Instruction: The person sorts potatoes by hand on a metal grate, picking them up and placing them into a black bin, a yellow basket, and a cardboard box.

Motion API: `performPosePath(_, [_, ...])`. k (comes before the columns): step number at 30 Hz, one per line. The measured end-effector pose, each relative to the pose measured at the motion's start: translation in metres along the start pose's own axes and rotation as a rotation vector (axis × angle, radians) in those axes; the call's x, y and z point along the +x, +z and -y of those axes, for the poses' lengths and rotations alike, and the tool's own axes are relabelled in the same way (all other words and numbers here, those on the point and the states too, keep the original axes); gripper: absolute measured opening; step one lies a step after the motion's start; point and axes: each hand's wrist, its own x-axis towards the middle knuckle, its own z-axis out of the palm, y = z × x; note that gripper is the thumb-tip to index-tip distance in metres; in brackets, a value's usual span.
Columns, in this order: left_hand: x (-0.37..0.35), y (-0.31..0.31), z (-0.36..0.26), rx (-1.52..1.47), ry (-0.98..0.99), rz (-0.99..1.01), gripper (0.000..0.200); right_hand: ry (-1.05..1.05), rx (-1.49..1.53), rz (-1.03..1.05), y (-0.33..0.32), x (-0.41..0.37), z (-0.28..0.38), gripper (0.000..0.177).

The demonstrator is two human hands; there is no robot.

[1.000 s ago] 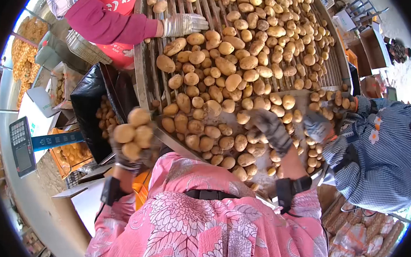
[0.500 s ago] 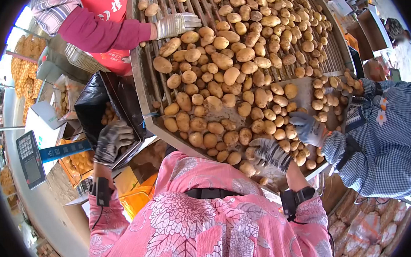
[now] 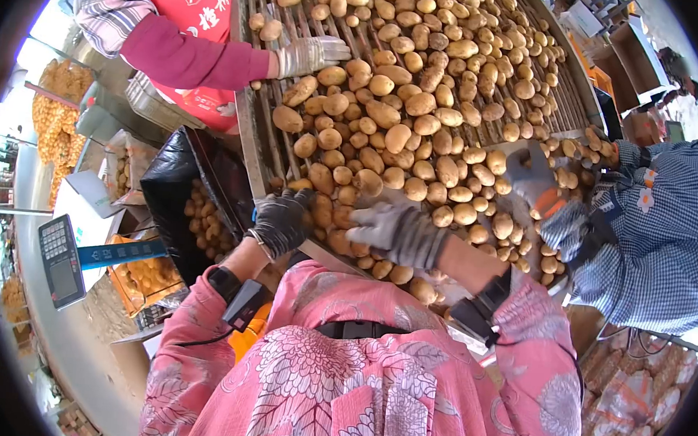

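Observation:
Both my hands wear dark grey striped gloves and are over the front left corner of the sorting table (image 3: 326,258). My left hand (image 3: 282,220) reaches across the rim, fingers spread against the nearest potatoes (image 3: 322,176). Slightly blurred, my right hand (image 3: 400,233) lies over the potatoes, its fingers stretched out to the left. Some potatoes between the two hands are partly covered. Just left of my left hand stands a black-lined box (image 3: 178,167) with potatoes (image 3: 207,221) in it.
At the far left, a co-worker's gloved hand (image 3: 315,56) rests on the slats. Another co-worker's gloved hand (image 3: 534,177) is over the potatoes at right. A scale display (image 3: 62,263) stands left, near an orange-edged bag of potatoes (image 3: 144,276). Filled sacks (image 3: 634,395) lie lower right.
My left hand has moved from the black-lined box onto the table's potatoes. My right hand has shifted left toward it. The right co-worker's hand has lifted up and away from me.

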Motion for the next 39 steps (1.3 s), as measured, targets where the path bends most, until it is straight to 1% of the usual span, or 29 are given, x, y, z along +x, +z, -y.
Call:
performPosePath(2, [0.003,-0.004,-0.003,-0.135,-0.146,0.071,0.056,-0.182,-0.295,0.350,0.008,0.032,0.008,0.037])
performPosePath(4, [0.005,0.020,0.002,-0.114,-0.130,0.033,0.060,-0.182,-0.329,0.357,0.015,0.035,0.010,0.037])
performPosePath(6, [0.004,0.018,0.003,-0.434,0.002,-0.151,0.064,-0.186,-0.355,0.380,0.017,0.028,0.012,0.038])
performPosePath(7, [0.005,0.017,-0.002,-0.487,-0.102,0.005,0.062,-0.200,-0.353,0.324,0.016,0.023,0.012,0.037])
performPosePath(8, [0.008,0.021,-0.012,-0.488,-0.102,0.004,0.062,-0.214,-0.352,0.263,0.016,0.019,0.011,0.036])
performPosePath(10, [0.011,0.032,-0.033,-0.746,0.011,-0.057,0.067,-0.230,-0.373,0.243,0.021,-0.004,0.001,0.038])
performPosePath(11, [0.016,0.026,-0.044,-0.745,0.021,-0.057,0.067,-0.172,-0.378,0.261,0.025,-0.018,-0.004,0.038])
performPosePath(13, [0.027,0.008,-0.067,-0.658,0.013,0.154,0.077,0.017,-0.318,0.324,0.008,-0.038,0.002,0.037])
performPosePath(14, [0.032,0.006,-0.074,-0.658,0.028,0.152,0.077,0.030,-0.324,0.324,0.005,-0.050,0.002,0.037])
performPosePath(16, [0.043,0.004,-0.083,-0.573,0.205,0.191,0.087,0.151,-0.322,0.220,0.003,-0.067,-0.002,0.037])
performPosePath(17, [0.043,0.003,-0.082,-0.566,0.287,0.070,0.077,0.166,-0.307,0.156,0.002,-0.068,0.000,0.041])
performPosePath(18, [0.042,0.001,-0.079,-0.562,0.286,0.069,0.077,0.165,-0.308,0.152,0.002,-0.067,0.002,0.041])
performPosePath(20, [0.043,-0.007,-0.070,-0.503,0.347,0.233,0.081,0.221,-0.366,0.198,0.000,-0.058,0.009,0.039])
performPosePath(21, [0.043,-0.008,-0.068,-0.494,0.346,0.236,0.081,0.299,-0.325,0.288,-0.012,-0.044,0.021,0.037])
performPosePath(24, [0.036,0.000,-0.062,-0.493,0.382,0.210,0.086,0.308,-0.262,0.291,-0.005,-0.038,0.020,0.037])
performPosePath(26, [0.033,0.005,-0.059,-0.450,0.462,0.066,0.081,0.293,-0.266,0.317,-0.007,-0.041,0.013,0.039])
performPosePath(27, [0.031,0.001,-0.056,-0.387,0.456,0.134,0.072,0.356,-0.291,0.323,-0.010,-0.044,0.010,0.043])
performPosePath(28, [0.028,-0.003,-0.050,-0.386,0.453,0.140,0.072,0.421,-0.316,0.331,-0.013,-0.048,0.005,0.047])
performPosePath(29, [0.025,-0.007,-0.041,-0.624,0.405,0.163,0.066,0.466,-0.248,0.288,-0.015,-0.054,-0.001,0.057])
performPosePath(30, [0.022,-0.008,-0.033,-0.860,0.354,0.185,0.061,0.468,-0.246,0.288,-0.018,-0.060,-0.003,0.057])
performPosePath(31, [0.018,-0.005,-0.025,-1.060,0.331,0.078,0.054,0.534,-0.184,0.160,-0.022,-0.064,-0.003,0.058])
performPosePath(32, [0.016,0.005,-0.012,-1.060,0.334,0.079,0.054,0.598,-0.122,0.031,-0.024,-0.070,-0.004,0.058])
performPosePath(33, [0.015,0.014,0.002,-1.484,0.210,0.079,0.048,0.601,-0.122,0.030,-0.024,-0.077,-0.008,0.058])
performPosePath(34, [0.016,0.024,0.010,-1.903,0.064,0.077,0.043,0.676,0.252,-0.162,-0.021,-0.085,-0.015,0.058])
performPosePath(35, [0.016,0.017,0.010,-1.902,0.065,0.077,0.043,0.732,0.628,-0.355,-0.017,-0.094,-0.023,0.058])
performPosePath(36, [0.014,0.004,0.010,-2.245,-0.058,0.174,0.039,0.766,1.008,-0.547,-0.012,-0.103,-0.032,0.057])
performPosePath(37, [0.014,-0.006,0.009,-2.579,-0.199,0.280,0.036,0.703,1.210,-0.593,-0.004,-0.115,-0.040,0.065])
performPosePath(38, [0.018,-0.012,0.007,-2.578,-0.199,0.280,0.036,0.702,1.210,-0.594,-0.011,-0.110,-0.033,0.065])
performPosePath(39, [0.025,-0.018,0.002,-2.532,-0.261,0.251,0.035,0.694,1.447,-0.665,-0.023,-0.101,-0.020,0.066])
